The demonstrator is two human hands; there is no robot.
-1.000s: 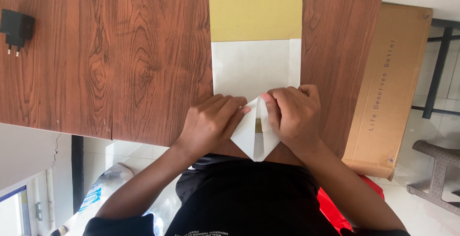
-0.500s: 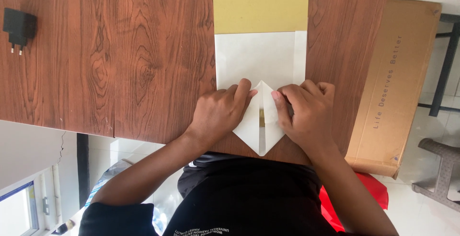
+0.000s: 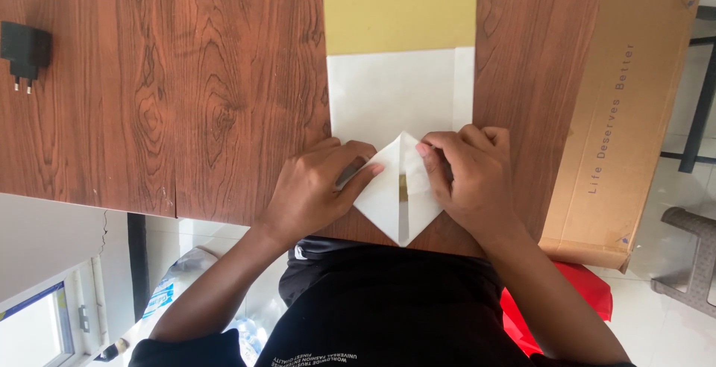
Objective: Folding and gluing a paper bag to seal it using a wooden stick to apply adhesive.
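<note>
Left hand (image 3: 317, 192) and right hand (image 3: 471, 177) press flat on the folded paper (image 3: 399, 113). Fingers (image 3: 358, 177) extended, grasping nothing. Paper lies on the wooden desk (image 3: 164, 83).

Paper sheet (image 3: 399, 91): yellow far part cut off by the top edge; the near corners lie under both hands.
Left hand (image 3: 317, 188): fingertips press on the left folded flap; palm side not visible.
Right hand (image 3: 470, 177): covers the outer edge of the right flap; thumb hidden.
Table (image 3: 164, 83): runs out past the top and left edges; near edge partly hidden behind the arms and torso.
Cardboard box (image 3: 619, 121): lower corner hidden by a red thing (image 3: 567, 300), itself half hidden behind the right arm.
Stool (image 3: 690, 259): cut off by the right edge.
Black plug (image 3: 24, 52): prongs too small to count surely.
</note>
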